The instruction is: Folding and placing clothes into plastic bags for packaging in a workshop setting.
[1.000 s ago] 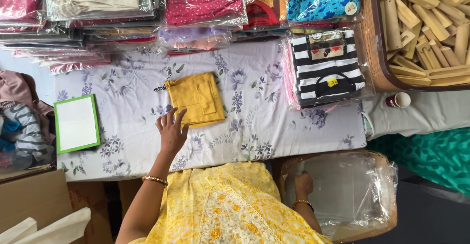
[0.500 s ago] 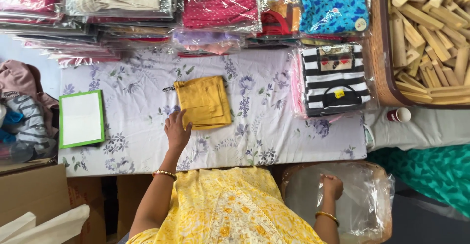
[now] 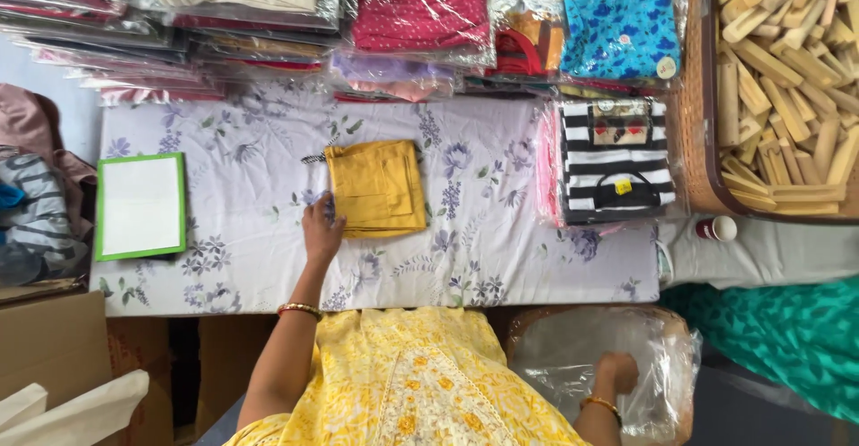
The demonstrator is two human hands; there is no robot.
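A folded mustard-yellow garment [image 3: 376,186] lies on the floral-printed sheet [image 3: 483,249] covering the table. My left hand [image 3: 320,227] rests flat on the sheet with its fingers touching the garment's left edge; a bangle is on that wrist. My right hand [image 3: 617,373] is low at the right, with its fingers closed on a clear plastic bag [image 3: 573,356] from a crumpled heap of such bags. I wear a yellow patterned dress [image 3: 412,383].
Stacks of clothes packed in clear plastic [image 3: 420,8] line the far edge. A black-and-white striped garment [image 3: 613,160] lies to the right, and a green-framed white board [image 3: 140,204] to the left. A basket of wooden blocks [image 3: 787,88], a cardboard box [image 3: 54,348] and a small red-and-white cup [image 3: 718,229] stand around.
My right hand has come down from beside my body into the heap of plastic bags and closed on one. My left hand stays at the yellow garment's edge.
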